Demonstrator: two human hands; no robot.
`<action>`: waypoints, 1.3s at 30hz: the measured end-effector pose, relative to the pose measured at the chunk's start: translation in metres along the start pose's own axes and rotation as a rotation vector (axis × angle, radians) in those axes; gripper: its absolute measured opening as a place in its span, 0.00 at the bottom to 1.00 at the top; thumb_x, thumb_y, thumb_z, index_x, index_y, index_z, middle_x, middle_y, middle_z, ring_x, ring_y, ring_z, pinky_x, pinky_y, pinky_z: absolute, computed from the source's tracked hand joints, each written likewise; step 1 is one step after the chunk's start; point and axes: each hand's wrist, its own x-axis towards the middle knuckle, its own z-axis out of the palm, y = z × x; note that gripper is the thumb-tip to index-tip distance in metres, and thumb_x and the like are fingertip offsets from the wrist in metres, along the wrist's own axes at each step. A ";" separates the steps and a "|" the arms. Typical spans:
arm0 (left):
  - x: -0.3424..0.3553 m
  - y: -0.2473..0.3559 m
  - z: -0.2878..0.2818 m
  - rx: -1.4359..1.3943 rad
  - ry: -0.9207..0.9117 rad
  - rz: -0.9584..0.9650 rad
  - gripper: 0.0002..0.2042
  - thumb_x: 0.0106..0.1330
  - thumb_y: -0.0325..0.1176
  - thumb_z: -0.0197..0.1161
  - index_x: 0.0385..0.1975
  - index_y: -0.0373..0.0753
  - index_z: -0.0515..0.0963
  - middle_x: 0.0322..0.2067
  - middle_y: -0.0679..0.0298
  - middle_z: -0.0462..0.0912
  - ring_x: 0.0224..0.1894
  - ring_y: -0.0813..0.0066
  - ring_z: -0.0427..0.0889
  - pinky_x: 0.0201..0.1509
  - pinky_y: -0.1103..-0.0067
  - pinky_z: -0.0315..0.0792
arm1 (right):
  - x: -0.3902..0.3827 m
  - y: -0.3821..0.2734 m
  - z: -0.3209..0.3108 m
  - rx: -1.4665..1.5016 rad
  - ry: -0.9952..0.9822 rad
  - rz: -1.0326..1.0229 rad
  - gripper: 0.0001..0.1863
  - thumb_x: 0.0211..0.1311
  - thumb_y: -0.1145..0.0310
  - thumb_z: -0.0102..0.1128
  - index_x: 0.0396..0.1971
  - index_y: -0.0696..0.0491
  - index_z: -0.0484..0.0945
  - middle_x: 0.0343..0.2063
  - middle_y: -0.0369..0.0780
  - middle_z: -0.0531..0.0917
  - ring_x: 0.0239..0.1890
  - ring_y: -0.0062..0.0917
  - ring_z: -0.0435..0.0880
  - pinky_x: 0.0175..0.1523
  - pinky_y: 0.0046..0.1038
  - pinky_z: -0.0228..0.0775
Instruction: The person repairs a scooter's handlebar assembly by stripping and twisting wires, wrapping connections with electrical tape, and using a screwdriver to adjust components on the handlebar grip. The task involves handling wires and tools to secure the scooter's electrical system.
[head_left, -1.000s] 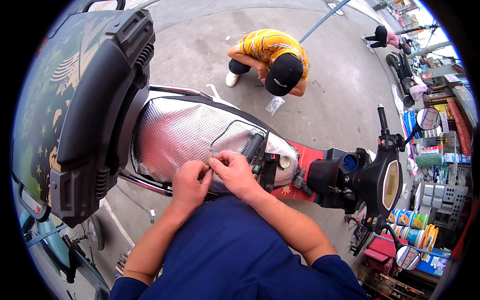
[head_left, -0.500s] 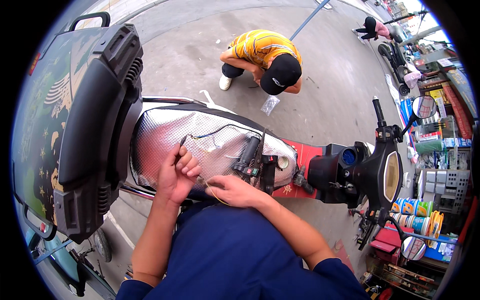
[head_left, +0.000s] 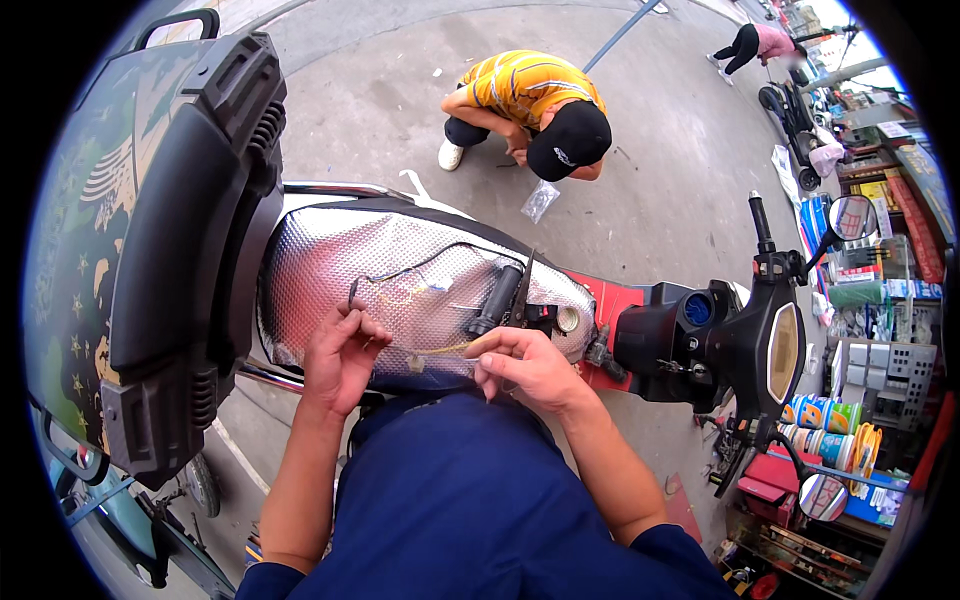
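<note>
- Head view: nearest, the left hand (head_left: pixel 338 362) had thumb and fingertips drawn narrow on the end of a black cable (head_left: pixel 410 267), which arched away from it over the seat.
- Right hand (head_left: pixel 530 368), well apart to the left hand's right, was half curled, holding a thin yellow wire (head_left: pixel 448 349) at the fingertips; the wire ran left into the space between the hands.
- Just right of the left hand, a small pale piece (head_left: pixel 415 363) showed at the wire's far end, too small to make out.
- Beneath and beyond both hands lay a scooter seat (head_left: pixel 320 255) under quilted silver covering.
- Just beyond the right hand, a black handlebar grip (head_left: pixel 498 299) lay slanted on the seat, with a dark pointed tool (head_left: pixel 523 288) beside it.
- Left of the left hand bulked a black box (head_left: pixel 195 240) with a camouflage-patterned face.
- Right of the right hand stood the scooter's handlebar (head_left: pixel 765 265) and mirrors.
- Farther out, ahead of the hands, a person in a yellow striped shirt (head_left: pixel 530 85) and dark cap crouched behind a clear plastic bag (head_left: pixel 540 201) on the pavement.
- Farthest, well to the right, a person in pink (head_left: pixel 772 42) bent forward.
</note>
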 end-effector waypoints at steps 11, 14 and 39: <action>-0.020 -0.020 0.025 0.495 -0.305 -0.324 0.22 0.62 0.25 0.64 0.56 0.33 0.71 0.45 0.59 0.81 0.42 0.73 0.81 0.48 0.78 0.75 | -0.007 -0.003 0.002 0.389 0.010 -0.136 0.09 0.65 0.73 0.54 0.42 0.61 0.75 0.28 0.42 0.81 0.26 0.26 0.80 0.35 0.26 0.75; -0.027 -0.015 0.036 0.437 -0.280 -0.341 0.16 0.62 0.25 0.63 0.49 0.32 0.74 0.41 0.57 0.83 0.36 0.73 0.82 0.44 0.77 0.77 | -0.013 -0.007 -0.003 0.410 0.074 -0.195 0.09 0.65 0.73 0.54 0.43 0.61 0.75 0.28 0.42 0.81 0.26 0.27 0.81 0.35 0.29 0.75; -0.023 -0.023 0.024 0.560 -0.210 -0.328 0.14 0.60 0.25 0.66 0.45 0.30 0.76 0.40 0.58 0.84 0.39 0.77 0.82 0.44 0.82 0.76 | 0.004 0.016 0.013 -0.127 0.241 0.037 0.14 0.63 0.67 0.62 0.43 0.62 0.79 0.27 0.36 0.81 0.24 0.14 0.76 0.28 0.16 0.66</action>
